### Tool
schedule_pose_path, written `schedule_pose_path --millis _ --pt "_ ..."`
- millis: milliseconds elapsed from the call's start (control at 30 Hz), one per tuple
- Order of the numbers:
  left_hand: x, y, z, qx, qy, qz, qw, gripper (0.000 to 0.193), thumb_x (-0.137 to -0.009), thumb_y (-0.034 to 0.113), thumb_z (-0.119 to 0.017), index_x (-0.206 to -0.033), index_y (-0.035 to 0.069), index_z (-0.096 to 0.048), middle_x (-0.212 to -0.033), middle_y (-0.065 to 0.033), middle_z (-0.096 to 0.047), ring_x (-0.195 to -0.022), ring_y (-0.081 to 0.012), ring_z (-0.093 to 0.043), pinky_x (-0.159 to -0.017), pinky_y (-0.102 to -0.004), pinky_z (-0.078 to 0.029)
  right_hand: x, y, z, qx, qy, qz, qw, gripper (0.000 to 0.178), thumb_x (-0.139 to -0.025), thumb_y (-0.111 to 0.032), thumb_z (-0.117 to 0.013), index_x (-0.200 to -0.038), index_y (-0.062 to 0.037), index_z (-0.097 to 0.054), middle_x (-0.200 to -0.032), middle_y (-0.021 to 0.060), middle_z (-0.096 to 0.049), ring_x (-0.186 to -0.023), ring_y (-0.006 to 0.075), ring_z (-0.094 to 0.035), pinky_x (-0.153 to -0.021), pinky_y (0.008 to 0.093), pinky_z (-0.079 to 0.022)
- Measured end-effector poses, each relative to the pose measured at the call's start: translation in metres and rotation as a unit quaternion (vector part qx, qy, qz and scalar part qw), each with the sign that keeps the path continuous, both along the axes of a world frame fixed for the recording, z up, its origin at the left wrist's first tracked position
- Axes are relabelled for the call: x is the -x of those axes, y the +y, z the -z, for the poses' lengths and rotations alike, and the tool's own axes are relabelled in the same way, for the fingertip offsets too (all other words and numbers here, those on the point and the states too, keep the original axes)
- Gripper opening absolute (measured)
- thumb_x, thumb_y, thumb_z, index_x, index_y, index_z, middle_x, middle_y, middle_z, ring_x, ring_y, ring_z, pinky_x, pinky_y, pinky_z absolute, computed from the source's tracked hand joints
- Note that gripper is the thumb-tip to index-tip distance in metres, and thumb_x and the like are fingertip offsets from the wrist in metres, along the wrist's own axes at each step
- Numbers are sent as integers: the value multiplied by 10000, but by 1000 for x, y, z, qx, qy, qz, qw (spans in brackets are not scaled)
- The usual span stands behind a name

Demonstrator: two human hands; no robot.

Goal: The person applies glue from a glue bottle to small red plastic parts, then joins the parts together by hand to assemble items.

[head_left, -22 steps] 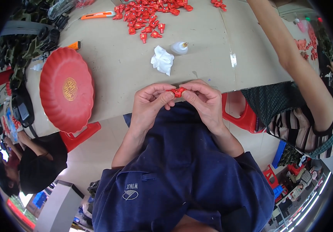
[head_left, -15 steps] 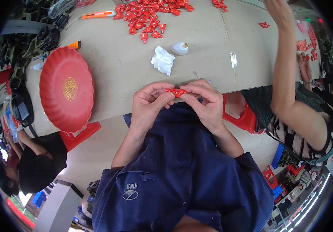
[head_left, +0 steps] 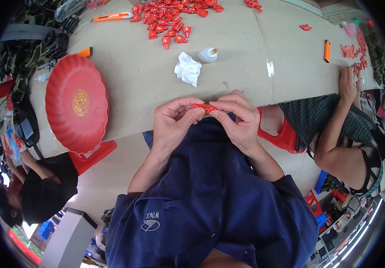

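Note:
Between my two hands, at the near edge of the table, is a small red plastic part (head_left: 206,108). My left hand (head_left: 174,117) pinches its left end between thumb and fingertips. The right end is held the same way by my right hand (head_left: 237,117). Fingertips cover much of the part, so its exact shape is hidden. Just beyond my hands lie a crumpled white tissue (head_left: 188,69) and a small white squeeze bottle (head_left: 208,55) with a brownish tip.
A pile of similar red parts (head_left: 170,18) lies at the far side of the table (head_left: 134,85). A scalloped red tray (head_left: 63,111) stands at the left. Orange cutters (head_left: 112,17) lie about. Co-workers sit left and right, one person's arm (head_left: 337,129) at the right edge.
The co-worker's arm at right has come down from above the table to its near edge, uncovering an orange cutter. My hands keep hold of the red part, nearly in place.

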State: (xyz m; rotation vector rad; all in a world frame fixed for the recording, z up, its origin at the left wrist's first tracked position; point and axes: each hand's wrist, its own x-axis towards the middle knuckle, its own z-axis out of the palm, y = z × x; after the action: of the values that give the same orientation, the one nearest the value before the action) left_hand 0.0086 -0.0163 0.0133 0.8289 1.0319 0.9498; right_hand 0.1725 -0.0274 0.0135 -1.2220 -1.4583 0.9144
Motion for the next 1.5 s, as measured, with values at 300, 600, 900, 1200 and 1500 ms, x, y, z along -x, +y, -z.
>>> schedule_pose_path --millis 300,600,900,1200,1500 --pt "0 -2 0 -8 0 3 1000 151 -791 9 -636 -937 -25 -625 -756 -44 -636 -652 -66 -574 -568 -175 -457 1 -2 -1 -7 -3 6 1000 171 -672 23 -688 -837 -21 -670 -757 70 -609 -703 175 -556 -621 262 -442" --pt "-2 -3 -3 -46 -42 7 998 143 -782 -21 -632 -923 -36 -618 -773 -63 -638 -682 -83 -589 -595 -190 -476 -1 -3 -9 -114 -52 13 992 225 -621 27 -712 -836 -24 -672 -733 58 -597 -654 185 -541 -564 267 -426" --pt "-3 -6 -4 -14 -28 4 1000 128 -789 15 -641 -909 -28 -623 -764 -65 -642 -641 -81 -586 -562 -182 -471 -4 -7 -3 24 62 -2 998 162 -692 12 -686 -850 -16 -667 -758 72 -614 -707 164 -559 -621 250 -435" --pt "-3 -6 -1 -6 -13 7 1000 123 -791 26 -642 -901 -26 -623 -774 -68 -645 -642 -84 -588 -563 -185 -476 -4 -9 -2 58 79 -6 995 158 -708 21 -671 -864 -4 -663 -772 83 -616 -729 151 -569 -654 242 -457" --pt "-3 -7 -1 4 -17 2 1000 132 -789 36 -648 -903 -25 -623 -776 -67 -644 -635 -81 -581 -563 -187 -476 -2 -11 -2 73 115 -10 991 155 -729 41 -660 -883 29 -648 -822 99 -601 -749 149 -550 -658 240 -436"
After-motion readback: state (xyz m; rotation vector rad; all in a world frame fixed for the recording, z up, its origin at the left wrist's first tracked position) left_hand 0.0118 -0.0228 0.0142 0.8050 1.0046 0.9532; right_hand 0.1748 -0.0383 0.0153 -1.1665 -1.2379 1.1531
